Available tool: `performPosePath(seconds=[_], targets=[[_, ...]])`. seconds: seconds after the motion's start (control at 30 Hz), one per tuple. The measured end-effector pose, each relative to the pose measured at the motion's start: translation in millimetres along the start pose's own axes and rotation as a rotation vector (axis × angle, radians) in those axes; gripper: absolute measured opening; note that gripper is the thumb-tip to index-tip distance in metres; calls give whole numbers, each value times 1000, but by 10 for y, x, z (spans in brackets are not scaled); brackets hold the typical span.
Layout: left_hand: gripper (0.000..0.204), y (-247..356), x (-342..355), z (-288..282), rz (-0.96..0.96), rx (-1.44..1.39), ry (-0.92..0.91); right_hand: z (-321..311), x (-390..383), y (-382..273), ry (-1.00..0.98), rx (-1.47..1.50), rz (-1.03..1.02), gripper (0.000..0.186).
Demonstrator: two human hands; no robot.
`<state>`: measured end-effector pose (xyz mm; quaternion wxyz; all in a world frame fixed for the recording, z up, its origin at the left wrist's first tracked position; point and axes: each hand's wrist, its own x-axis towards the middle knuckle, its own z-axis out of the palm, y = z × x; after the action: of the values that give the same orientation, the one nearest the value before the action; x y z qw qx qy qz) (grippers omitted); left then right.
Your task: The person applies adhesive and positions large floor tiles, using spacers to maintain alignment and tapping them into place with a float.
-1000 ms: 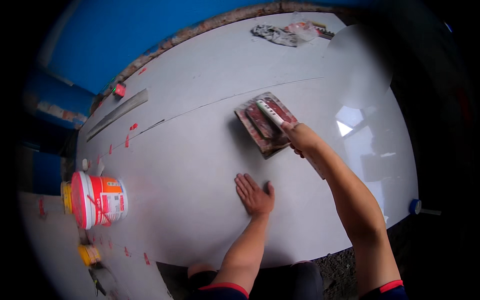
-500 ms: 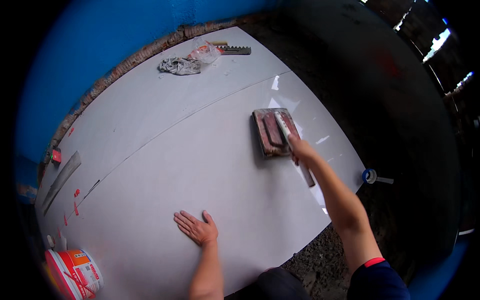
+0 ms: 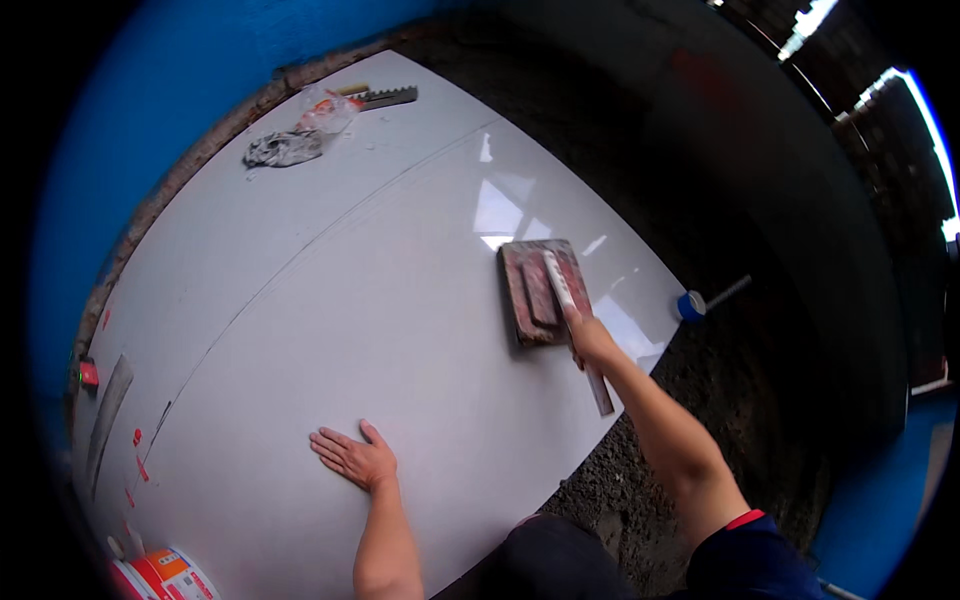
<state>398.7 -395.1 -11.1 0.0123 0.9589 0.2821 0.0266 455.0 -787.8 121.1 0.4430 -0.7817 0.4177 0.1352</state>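
Blue wall (image 3: 110,130), crumpled grey cloth (image 3: 283,150) beside plastic bag (image 3: 328,112), notched trowel (image 3: 390,98), partly visible bucket (image 3: 172,575)

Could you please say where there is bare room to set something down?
Bare: between the left grip and handled block, and from that block to the seam. Crowded: the far end, with grey cloth, plastic bag and toothed blade.

One handled block (image 3: 538,297), one bucket (image 3: 168,578), one notched blade (image 3: 392,97), one cloth (image 3: 283,150), one bag (image 3: 328,112), one blue roll (image 3: 690,306)
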Motion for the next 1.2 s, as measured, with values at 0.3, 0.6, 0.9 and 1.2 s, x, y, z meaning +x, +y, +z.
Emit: performPosePath(seconds=[0.3, 0.6, 0.9, 1.2], targets=[[85, -79, 13, 237, 38, 140, 45, -1277, -1377, 869, 418, 277, -529, 52], [87, -45, 14, 168, 11, 235, -16, -945, -46, 382, -60, 165, -68, 59], [89, -99, 52, 318, 31, 193, 78, -781, -1036, 1178, 561, 120, -222, 52], [90, -106, 89, 335, 35, 153, 93, -1478, -653, 595, 55, 231, -180, 57]])
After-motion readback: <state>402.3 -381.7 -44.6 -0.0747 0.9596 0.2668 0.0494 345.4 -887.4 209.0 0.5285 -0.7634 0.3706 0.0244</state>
